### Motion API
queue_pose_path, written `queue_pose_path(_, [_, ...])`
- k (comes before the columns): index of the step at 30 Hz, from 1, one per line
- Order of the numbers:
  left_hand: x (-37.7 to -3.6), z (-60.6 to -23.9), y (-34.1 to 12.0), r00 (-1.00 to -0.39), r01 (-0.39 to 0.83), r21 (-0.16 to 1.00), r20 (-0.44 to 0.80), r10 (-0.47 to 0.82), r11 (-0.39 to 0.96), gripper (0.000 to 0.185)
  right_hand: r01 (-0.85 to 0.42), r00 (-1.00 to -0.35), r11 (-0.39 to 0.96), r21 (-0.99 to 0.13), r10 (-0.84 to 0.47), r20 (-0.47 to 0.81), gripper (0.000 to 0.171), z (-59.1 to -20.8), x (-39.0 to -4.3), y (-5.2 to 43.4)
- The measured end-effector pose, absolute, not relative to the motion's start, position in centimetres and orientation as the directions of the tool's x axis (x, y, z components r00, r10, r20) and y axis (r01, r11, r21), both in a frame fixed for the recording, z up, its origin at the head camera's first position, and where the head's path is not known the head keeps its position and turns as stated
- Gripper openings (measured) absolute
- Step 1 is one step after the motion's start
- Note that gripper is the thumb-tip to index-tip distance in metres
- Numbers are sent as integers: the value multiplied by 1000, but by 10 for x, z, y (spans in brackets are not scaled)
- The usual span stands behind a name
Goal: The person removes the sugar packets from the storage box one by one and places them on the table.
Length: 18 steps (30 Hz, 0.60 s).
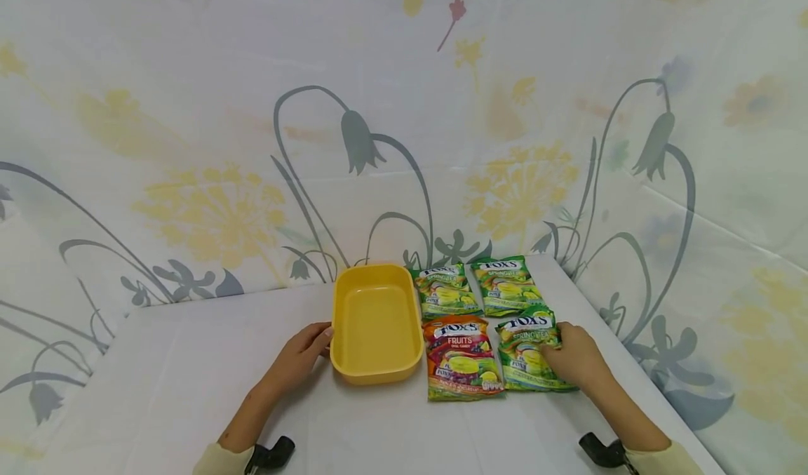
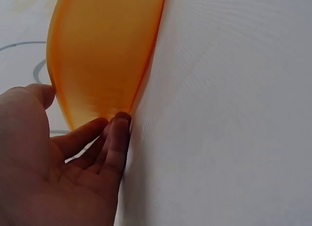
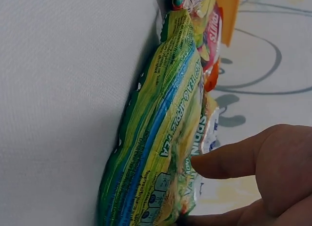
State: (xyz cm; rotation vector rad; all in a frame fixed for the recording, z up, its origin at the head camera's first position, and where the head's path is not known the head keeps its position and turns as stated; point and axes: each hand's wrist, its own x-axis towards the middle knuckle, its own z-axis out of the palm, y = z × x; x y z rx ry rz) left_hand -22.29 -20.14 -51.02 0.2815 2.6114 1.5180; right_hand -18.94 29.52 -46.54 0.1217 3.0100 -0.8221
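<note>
A yellow plastic tub [image 1: 377, 324] stands on the white table. At its left side my left hand [image 1: 301, 352] touches it. The left wrist view shows the thumb against the tub's rim and the loosely bent fingers [image 2: 117, 138] against the lower outer wall. To the right, my right hand [image 1: 577, 356] grips the right edge of a green Fox's Spring Tea candy bag [image 1: 529, 352]. In the right wrist view the thumb [image 3: 224, 160] presses on this bag's printed face; the other fingers are partly hidden.
Left of the gripped bag lies a red Fox's Fruits candy bag [image 1: 462, 363]. Two more green Fox's bags, one at the left [image 1: 445, 292] and one at the right [image 1: 507, 287], lie behind. A flower-printed sheet [image 1: 404, 201] hangs at the back and sides.
</note>
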Motion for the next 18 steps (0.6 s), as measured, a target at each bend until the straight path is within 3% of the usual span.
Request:
queue_pose_path(5, [-214, -506, -209, -973, 111, 877, 0, 231, 468, 49, 32, -999, 885, -464, 45, 16, 63, -459, -185, 286])
queue_pose_path(10, [-204, -495, -226, -975, 121, 833, -1, 220, 539, 50, -42, -989, 898, -439, 25, 147, 57, -453, -180, 281])
queue_pose_path(18, [-199, -469, -266, -965, 249, 599, 223, 141, 761, 51, -169, -949, 884, -436, -27, 313, 63, -450, -187, 282])
